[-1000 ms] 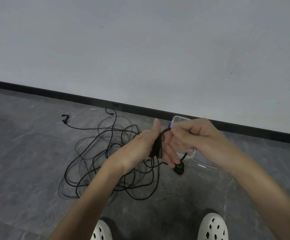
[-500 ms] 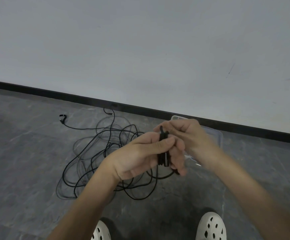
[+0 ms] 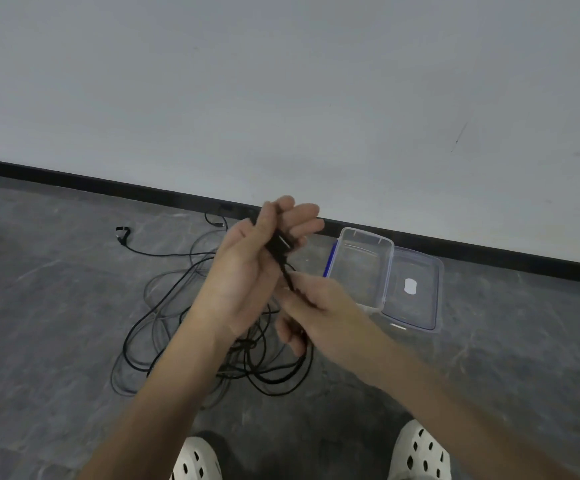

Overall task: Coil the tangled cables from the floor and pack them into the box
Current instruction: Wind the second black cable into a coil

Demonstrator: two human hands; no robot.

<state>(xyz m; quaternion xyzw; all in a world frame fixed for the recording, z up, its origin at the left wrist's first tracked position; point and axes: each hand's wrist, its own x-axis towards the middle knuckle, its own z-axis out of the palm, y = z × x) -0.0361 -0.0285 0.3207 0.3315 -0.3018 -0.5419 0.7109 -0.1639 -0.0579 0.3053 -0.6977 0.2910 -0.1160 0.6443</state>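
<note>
- Your left hand (image 3: 243, 271) is raised with the palm turned toward you. Its thumb clamps a small black coil (image 3: 276, 245) against the fingers, most likely so the finished turns cannot spring apart.
- Your right hand (image 3: 319, 306) sits just below it, pinching the loose strand (image 3: 289, 277) that runs down out of the coil. That grip keeps the strand taut and lets you feed the next turn.
- The strand drops to the tangled cables (image 3: 254, 365), which sprawl on the floor between your feet and the wall edge. One plug end (image 3: 122, 233) trails off to the left.
- Much of the tangle looks unwound, so I'd judge the coiling is at an early stage.
- The clear plastic box (image 3: 387, 271) stands open on the floor near the wall edge, just right of your hands. Its lid (image 3: 416, 289) lies flat against its right side. I can see no cable inside it.
- The box sits within your right hand's reach, which should make packing quick.
</note>
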